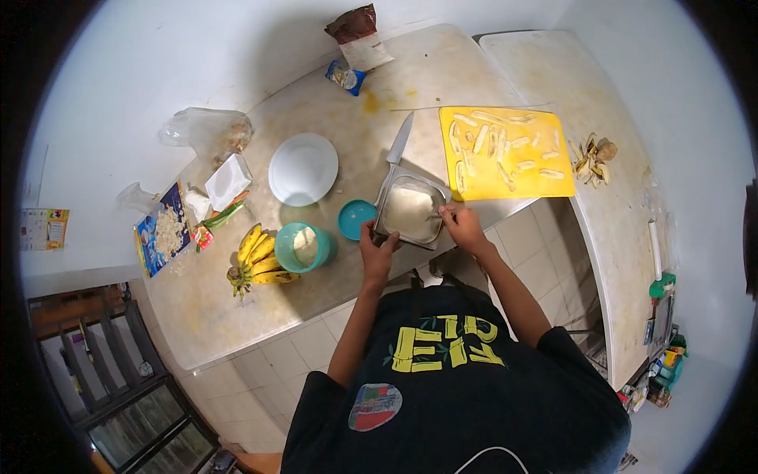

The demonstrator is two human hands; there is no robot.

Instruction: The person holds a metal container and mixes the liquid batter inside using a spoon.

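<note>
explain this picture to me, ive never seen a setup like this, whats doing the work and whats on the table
There is no machine here: a person works with two bare hands. The one picture comes from a camera on their head, looking forward and down, so their dark shirt fills the bottom.

The left hand steadies a metal container holding a pale mixture. The right hand seems to hold a thin utensil dipping into it.

On the table, a yellow board bears pale slices. Also there are a knife, a white plate and bananas.
</note>
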